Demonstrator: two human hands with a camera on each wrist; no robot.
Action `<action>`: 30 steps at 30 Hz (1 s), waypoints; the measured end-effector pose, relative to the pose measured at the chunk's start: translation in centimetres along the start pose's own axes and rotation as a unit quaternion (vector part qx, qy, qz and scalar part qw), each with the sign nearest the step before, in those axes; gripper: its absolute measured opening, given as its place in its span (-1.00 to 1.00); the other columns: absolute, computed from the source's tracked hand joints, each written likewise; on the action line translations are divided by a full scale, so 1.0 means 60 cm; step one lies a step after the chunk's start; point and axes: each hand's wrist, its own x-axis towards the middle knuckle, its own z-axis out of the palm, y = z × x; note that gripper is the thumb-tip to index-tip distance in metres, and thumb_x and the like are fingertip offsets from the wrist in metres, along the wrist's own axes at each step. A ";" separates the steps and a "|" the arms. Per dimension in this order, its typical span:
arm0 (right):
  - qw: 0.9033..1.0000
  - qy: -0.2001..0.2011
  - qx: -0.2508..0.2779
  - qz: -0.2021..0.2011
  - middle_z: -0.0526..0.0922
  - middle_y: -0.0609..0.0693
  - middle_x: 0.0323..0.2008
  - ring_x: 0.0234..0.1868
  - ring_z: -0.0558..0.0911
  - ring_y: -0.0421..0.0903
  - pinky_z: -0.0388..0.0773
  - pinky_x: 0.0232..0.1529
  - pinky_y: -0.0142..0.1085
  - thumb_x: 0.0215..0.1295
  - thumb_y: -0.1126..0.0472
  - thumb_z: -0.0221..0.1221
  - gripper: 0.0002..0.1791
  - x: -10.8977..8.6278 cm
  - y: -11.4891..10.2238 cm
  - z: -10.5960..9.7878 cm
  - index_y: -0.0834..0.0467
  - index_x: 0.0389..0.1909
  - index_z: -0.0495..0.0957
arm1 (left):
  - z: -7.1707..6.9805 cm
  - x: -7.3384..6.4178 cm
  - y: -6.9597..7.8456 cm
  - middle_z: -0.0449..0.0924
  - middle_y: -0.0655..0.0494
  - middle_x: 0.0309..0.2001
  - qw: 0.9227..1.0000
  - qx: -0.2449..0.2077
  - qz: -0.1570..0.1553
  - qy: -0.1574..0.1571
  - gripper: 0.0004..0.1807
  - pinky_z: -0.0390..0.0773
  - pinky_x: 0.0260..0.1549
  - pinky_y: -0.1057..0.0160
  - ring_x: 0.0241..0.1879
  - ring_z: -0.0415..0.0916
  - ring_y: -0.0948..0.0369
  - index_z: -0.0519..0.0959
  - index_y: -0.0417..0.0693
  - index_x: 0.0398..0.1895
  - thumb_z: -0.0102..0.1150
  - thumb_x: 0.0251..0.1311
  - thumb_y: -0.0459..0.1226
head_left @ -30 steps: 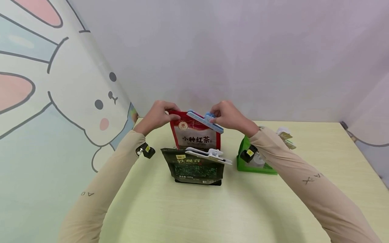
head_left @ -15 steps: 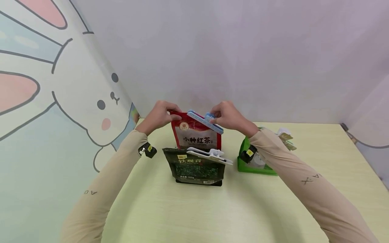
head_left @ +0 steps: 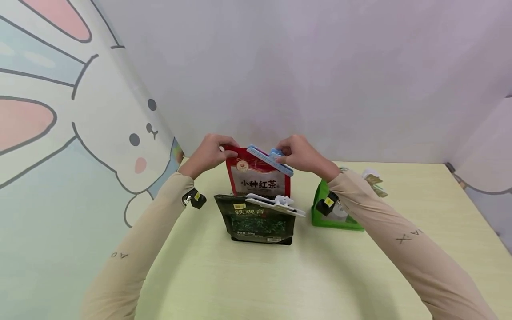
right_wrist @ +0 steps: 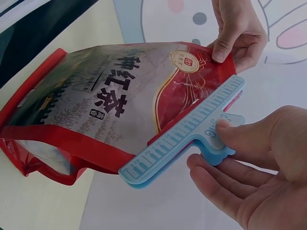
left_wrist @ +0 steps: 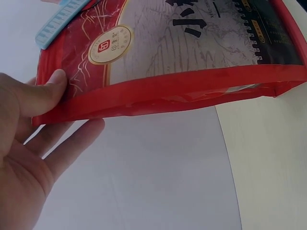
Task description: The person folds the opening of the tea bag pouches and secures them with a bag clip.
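A red and silver tea bag [head_left: 258, 181] stands upright towards the back of the table. My left hand [head_left: 209, 153] pinches its upper left corner, thumb in front and fingers behind. Slanting across the upper right corner is a light blue bag clip [right_wrist: 192, 127], its long bar printed with a ruler-like pattern. My right hand [head_left: 299, 153] holds the clip's grip between thumb and fingers. In front, hiding the red bag's lower part in the head view, a dark green tea bag [head_left: 258, 226] carries a white clip [head_left: 276, 204] aslant on its top right corner.
Right of the bags stands a green-edged container [head_left: 338, 224], partly covered by my right forearm. Behind that sleeve a pale object with gold-green tabs [head_left: 374, 182] shows. A pale wall [head_left: 304, 80] rises behind the table, and a rabbit-painted wall [head_left: 104, 115] borders the left.
Both hands keep their hold on the red tea bag and the blue clip, almost still. The head view has shifted slightly.
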 end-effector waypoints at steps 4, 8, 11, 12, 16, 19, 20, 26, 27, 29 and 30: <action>1.000 0.012 -0.014 0.004 0.68 0.15 -0.30 -0.35 0.63 -0.03 0.56 -0.28 -0.17 0.19 0.32 0.26 -0.77 -0.003 0.004 -0.001 0.32 -0.13 0.63 | 0.002 0.010 0.000 0.66 0.14 -0.31 1.000 0.000 0.010 0.001 -0.90 0.51 -0.45 0.21 -0.34 0.54 0.23 0.69 0.01 -0.27 0.24 0.18 -0.32; 1.000 0.019 -0.022 0.000 0.67 0.16 -0.28 -0.34 0.61 -0.03 0.56 -0.27 -0.16 0.20 0.33 0.24 -0.76 -0.003 0.008 -0.002 0.32 -0.11 0.62 | 0.004 0.017 -0.002 0.66 0.15 -0.32 1.000 0.000 0.009 0.011 -0.91 0.51 -0.44 0.20 -0.33 0.53 0.25 0.69 0.00 -0.30 0.26 0.16 -0.33; 1.000 0.018 -0.024 0.007 0.66 0.17 -0.25 -0.31 0.60 -0.01 0.56 -0.25 -0.15 0.22 0.34 0.21 -0.75 -0.004 0.010 -0.004 0.33 -0.09 0.61 | 0.007 0.022 -0.003 0.66 0.13 -0.31 1.000 -0.003 0.011 0.014 -0.92 0.52 -0.42 0.21 -0.32 0.53 0.25 0.69 -0.02 -0.29 0.26 0.16 -0.33; 0.999 0.016 -0.026 0.010 0.66 0.18 -0.24 -0.30 0.60 0.00 0.56 -0.25 -0.15 0.23 0.34 0.20 -0.74 -0.004 0.010 -0.005 0.33 -0.07 0.60 | 0.007 0.023 -0.004 0.66 0.13 -0.31 1.000 -0.003 0.012 0.015 -0.91 0.52 -0.41 0.21 -0.31 0.53 0.24 0.69 -0.02 -0.29 0.26 0.16 -0.33; 0.999 0.001 -0.030 0.015 0.65 0.21 -0.18 -0.22 0.62 0.04 0.56 -0.20 -0.12 0.26 0.33 0.17 -0.71 -0.003 0.008 -0.008 0.34 -0.02 0.57 | 0.008 0.024 -0.007 0.65 0.13 -0.31 1.000 -0.003 0.002 0.016 -0.93 0.52 -0.40 0.19 -0.30 0.53 0.23 0.68 -0.01 -0.29 0.25 0.17 -0.31; 0.999 -0.010 -0.033 0.017 0.63 0.23 -0.13 -0.13 0.61 0.08 0.54 -0.13 -0.08 0.30 0.33 0.13 -0.69 -0.004 0.008 -0.013 0.34 0.03 0.53 | 0.006 0.024 -0.009 0.64 0.14 -0.32 1.000 -0.003 -0.008 0.015 -0.93 0.51 -0.40 0.19 -0.29 0.52 0.23 0.68 0.01 -0.30 0.24 0.19 -0.29; 0.999 -0.012 -0.034 0.019 0.62 0.23 -0.12 -0.10 0.60 0.09 0.54 -0.11 -0.07 0.30 0.33 0.12 -0.69 -0.004 0.008 -0.014 0.34 0.03 0.52 | 0.006 0.025 -0.010 0.64 0.14 -0.32 1.000 -0.003 -0.009 0.013 -0.93 0.51 -0.40 0.18 -0.29 0.52 0.23 0.67 0.01 -0.30 0.23 0.19 -0.28; 0.999 -0.012 -0.030 0.022 0.61 0.23 -0.11 -0.08 0.59 0.09 0.52 -0.10 -0.06 0.32 0.31 0.10 -0.69 -0.005 0.007 -0.022 0.33 0.05 0.50 | 0.000 0.027 -0.012 0.63 0.12 -0.30 1.000 0.001 0.000 0.012 -0.91 0.53 -0.34 0.16 -0.27 0.53 0.21 0.67 -0.02 -0.27 0.20 0.22 -0.28; 0.999 -0.012 -0.028 0.022 0.61 0.22 -0.11 -0.08 0.59 0.09 0.52 -0.10 -0.07 0.33 0.31 0.10 -0.68 -0.005 0.007 -0.023 0.33 0.05 0.50 | -0.001 0.026 -0.012 0.64 0.12 -0.30 1.000 0.003 0.002 0.013 -0.91 0.53 -0.32 0.15 -0.26 0.53 0.21 0.67 -0.03 -0.26 0.19 0.22 -0.28; 0.999 -0.012 -0.025 0.024 0.60 0.22 -0.11 -0.08 0.58 0.09 0.52 -0.10 -0.07 0.33 0.29 0.10 -0.68 -0.005 0.006 -0.026 0.33 0.06 0.49 | -0.004 0.024 -0.012 0.64 0.10 -0.27 1.000 0.007 0.003 0.014 -0.89 0.53 -0.26 0.13 -0.23 0.53 0.20 0.66 -0.04 -0.23 0.18 0.23 -0.28; 0.999 -0.012 -0.024 0.026 0.60 0.22 -0.11 -0.08 0.58 0.09 0.52 -0.10 -0.07 0.33 0.29 0.10 -0.67 -0.006 0.006 -0.027 0.33 0.07 0.49 | -0.006 0.023 -0.012 0.64 0.10 -0.25 1.000 0.011 0.002 0.015 -0.88 0.53 -0.23 0.13 -0.21 0.53 0.20 0.65 -0.04 -0.22 0.18 0.23 -0.28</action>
